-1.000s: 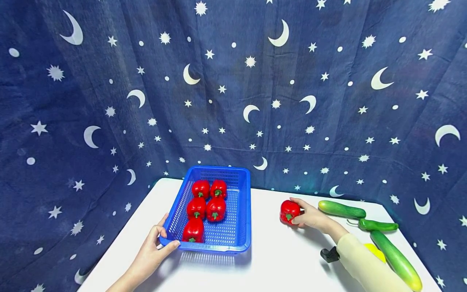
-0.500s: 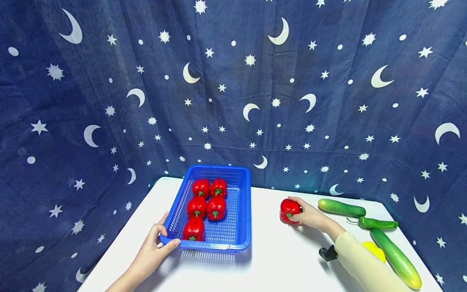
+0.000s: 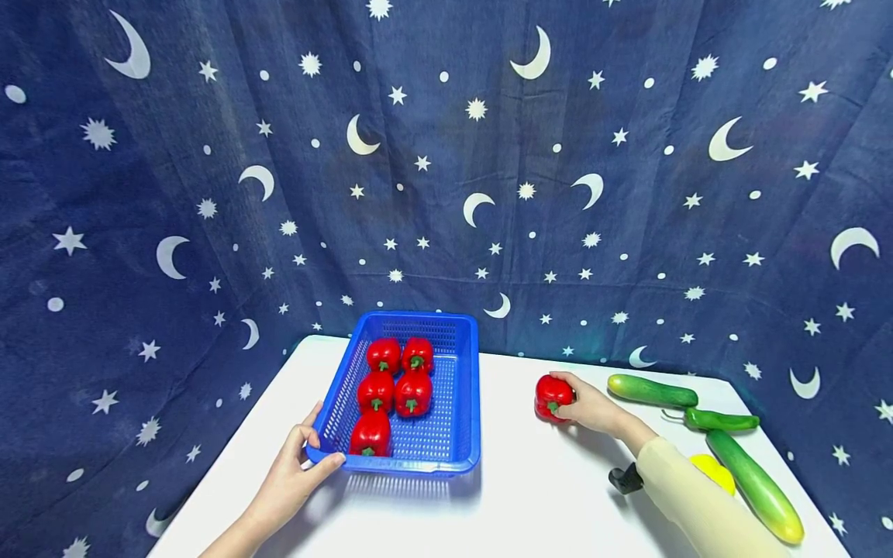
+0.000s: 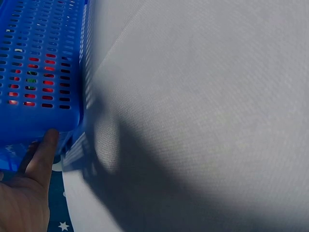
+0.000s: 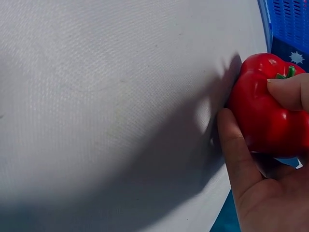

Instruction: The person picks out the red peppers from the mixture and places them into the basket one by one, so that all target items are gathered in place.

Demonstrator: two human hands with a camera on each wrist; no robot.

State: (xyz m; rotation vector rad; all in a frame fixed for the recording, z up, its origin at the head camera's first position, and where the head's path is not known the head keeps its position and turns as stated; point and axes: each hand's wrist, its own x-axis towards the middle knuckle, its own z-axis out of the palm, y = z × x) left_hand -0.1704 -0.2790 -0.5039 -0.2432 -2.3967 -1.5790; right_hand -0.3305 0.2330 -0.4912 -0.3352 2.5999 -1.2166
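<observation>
My left hand [image 3: 294,470] grips the near left corner of a blue plastic basket [image 3: 460,466], thumb over the rim; the left wrist view shows a finger [image 4: 44,157] against its wall. Several red bell peppers [image 3: 371,434] with green stems lie inside, toward the left. Farther right, my right hand [image 3: 593,405] holds another red bell pepper [image 3: 553,397] at the white table. Close up in the right wrist view, the thumb [image 5: 289,91] lies over this bell pepper [image 5: 263,121] near the stem, and a finger lies along its side.
At the right of the white table [image 3: 530,504] lie a cucumber [image 3: 652,390], a long green pepper [image 3: 722,420] and a second, larger cucumber [image 3: 756,488]. A yellow rounded thing [image 3: 713,473] is partly hidden by the right sleeve. A dark starry curtain [image 3: 446,155] hangs behind.
The head view has tilted slightly, so everything sits a little higher or lower in frame. Both hands keep their places, on the basket and on the red bell pepper.
</observation>
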